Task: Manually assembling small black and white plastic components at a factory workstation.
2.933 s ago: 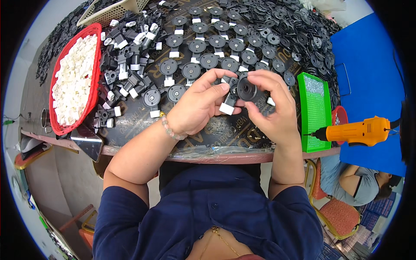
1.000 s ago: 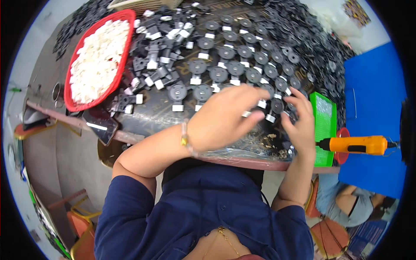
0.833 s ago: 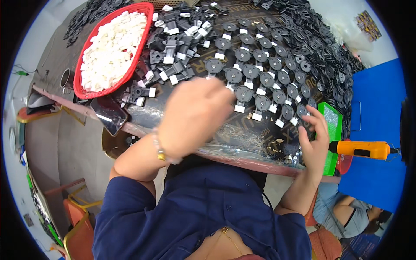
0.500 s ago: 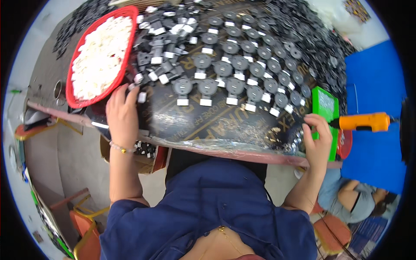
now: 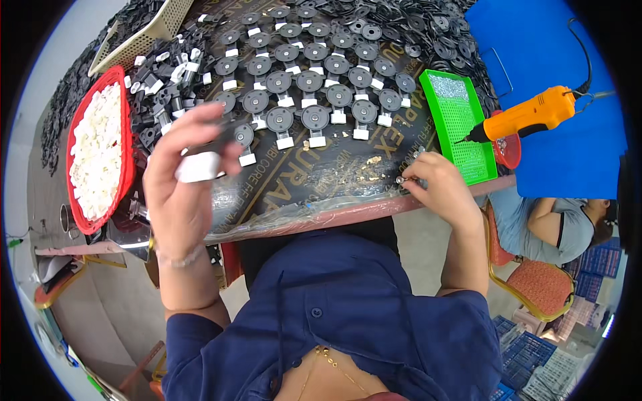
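Note:
My left hand (image 5: 180, 177), raised over the table's near left part, is closed on a black plastic part with a white end piece (image 5: 198, 167); motion blurs its black portion. At the near right edge, my right hand (image 5: 438, 187) is closed in a pinch on a small shiny metal piece (image 5: 400, 180), its exact kind too small to tell. A few more shiny bits (image 5: 418, 152) lie just beyond those fingertips. Between the hands and farther off, several black parts with round discs and white ends (image 5: 315, 118) stand in rows on the dark tabletop (image 5: 321, 180).
A red basket (image 5: 75, 144) of white pieces stands left, beside loose black-and-white parts (image 5: 160, 100) and a beige basket (image 5: 144, 40). Right are a green tray (image 5: 440, 123) of small metal pieces, an orange electric screwdriver (image 5: 528, 117) and a red bowl (image 5: 513, 154). Another person (image 5: 562, 227) sits beyond.
My left hand has lifted from beside the red basket and holds a black-and-white part. My right hand has moved left and pinches a metal piece. The whole view has shifted.

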Demonstrator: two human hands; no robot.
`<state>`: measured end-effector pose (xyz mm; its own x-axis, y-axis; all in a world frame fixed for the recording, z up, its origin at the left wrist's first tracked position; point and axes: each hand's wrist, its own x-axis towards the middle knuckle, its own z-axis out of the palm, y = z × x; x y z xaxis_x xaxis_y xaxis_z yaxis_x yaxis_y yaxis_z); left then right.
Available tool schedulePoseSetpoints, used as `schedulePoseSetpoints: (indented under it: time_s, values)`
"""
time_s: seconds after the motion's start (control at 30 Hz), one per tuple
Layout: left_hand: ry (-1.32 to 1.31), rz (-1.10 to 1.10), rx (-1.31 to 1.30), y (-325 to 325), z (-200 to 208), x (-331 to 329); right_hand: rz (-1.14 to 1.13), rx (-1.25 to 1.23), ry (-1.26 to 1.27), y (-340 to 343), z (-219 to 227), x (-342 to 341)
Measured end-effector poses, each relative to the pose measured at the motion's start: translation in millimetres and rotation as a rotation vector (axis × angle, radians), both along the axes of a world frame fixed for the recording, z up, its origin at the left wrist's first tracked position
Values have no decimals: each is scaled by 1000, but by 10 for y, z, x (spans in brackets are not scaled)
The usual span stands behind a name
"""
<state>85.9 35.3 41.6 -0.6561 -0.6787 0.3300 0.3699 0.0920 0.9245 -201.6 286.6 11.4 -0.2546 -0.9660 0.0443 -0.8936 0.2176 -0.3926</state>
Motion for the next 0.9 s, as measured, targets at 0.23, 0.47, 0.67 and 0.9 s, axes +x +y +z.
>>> schedulePoseSetpoints:
  time_s: [0.23, 0.47, 0.67, 0.9]
  values:
    - [97, -411, 483, -195, -59, -840, 33, -23, 91, -27, -182, -4]
    - [-88, -283, 551, -259, -586, -983, 12, -216, 77, -161, -257, -50]
    - [-24, -314, 552, -259, -583, -974, -94, -237, -4, -206, -364, -164]
    - [-42, -290, 544, -148, -494, -1032, -106, -171, -53, -194, -298, -233]
